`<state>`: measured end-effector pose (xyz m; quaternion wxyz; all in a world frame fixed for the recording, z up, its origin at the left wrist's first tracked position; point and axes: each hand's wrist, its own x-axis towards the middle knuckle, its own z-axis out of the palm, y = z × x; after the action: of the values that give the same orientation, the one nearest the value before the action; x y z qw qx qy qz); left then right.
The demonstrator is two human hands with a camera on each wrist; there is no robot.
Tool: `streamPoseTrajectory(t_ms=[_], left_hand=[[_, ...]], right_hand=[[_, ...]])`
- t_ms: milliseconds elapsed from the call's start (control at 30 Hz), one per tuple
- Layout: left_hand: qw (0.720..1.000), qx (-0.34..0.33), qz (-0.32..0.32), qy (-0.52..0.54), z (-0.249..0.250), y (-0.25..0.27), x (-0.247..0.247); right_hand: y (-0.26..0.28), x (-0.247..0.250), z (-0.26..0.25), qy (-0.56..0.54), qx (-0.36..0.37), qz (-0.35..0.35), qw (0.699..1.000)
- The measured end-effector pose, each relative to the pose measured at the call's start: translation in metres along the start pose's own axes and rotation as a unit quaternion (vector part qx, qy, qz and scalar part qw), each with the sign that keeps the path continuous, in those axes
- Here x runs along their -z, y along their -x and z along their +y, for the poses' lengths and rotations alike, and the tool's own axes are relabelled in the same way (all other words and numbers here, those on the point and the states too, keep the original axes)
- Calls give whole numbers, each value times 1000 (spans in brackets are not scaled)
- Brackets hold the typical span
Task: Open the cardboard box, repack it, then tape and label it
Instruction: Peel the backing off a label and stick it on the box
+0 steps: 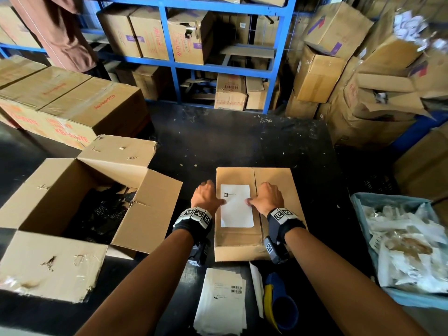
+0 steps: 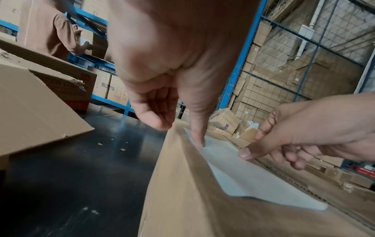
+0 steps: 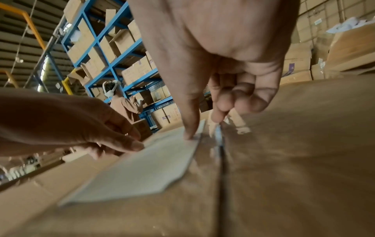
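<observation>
The closed cardboard box (image 1: pixel 259 214) is seen on the black counter (image 1: pixel 242 141), directly before the person, with one white label (image 1: pixel 236 206) laid flat on its top, left of the flap seam. The label's left edge is pressed by the thumb of the left hand (image 1: pixel 206 197), its right edge by the thumb of the right hand (image 1: pixel 266 198); the other fingers of both hands are loosely curled and nothing is gripped by them. The label is judged thin, light and limp, best smoothed from its edges outward; the box is judged stiff, best held by its sides. One open carton (image 1: pixel 72 214), one tape dispenser (image 1: pixel 278 304) and one blue bin (image 1: pixel 363 214) are counted nearby.
</observation>
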<state>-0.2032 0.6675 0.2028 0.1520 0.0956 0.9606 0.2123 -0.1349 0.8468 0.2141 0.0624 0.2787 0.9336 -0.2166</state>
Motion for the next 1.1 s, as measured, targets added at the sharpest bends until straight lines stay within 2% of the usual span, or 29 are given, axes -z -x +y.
streamPoseTrajectory(t_ms=[100,167,200,300,500,700,933,1100], left_hand=[[990,-118,4,-71,1,3,-4],[976,-178,-18,-121,4,6,-12],[969,-194,-37,-148,3,7,-17],[956,-194,-89,-202,-5,4,-29],[958,-192,-117,-177,-7,-3,-38],[958,-194,-104,-184,-9,-2,-37],[957,-194,-92,-193,-10,24,-47],[930,-275,-83,-228,-29,77,-56]], right_hand=[[0,-5,6,43,130,2,991],[2,-9,4,102,216,-36,970],[4,-11,3,136,233,-69,960],[5,-15,2,210,233,-144,938],[33,-16,32,225,258,-186,921],[70,-31,65,225,280,-185,915],[81,-36,66,192,261,-183,928],[82,-43,68,170,246,-172,939]])
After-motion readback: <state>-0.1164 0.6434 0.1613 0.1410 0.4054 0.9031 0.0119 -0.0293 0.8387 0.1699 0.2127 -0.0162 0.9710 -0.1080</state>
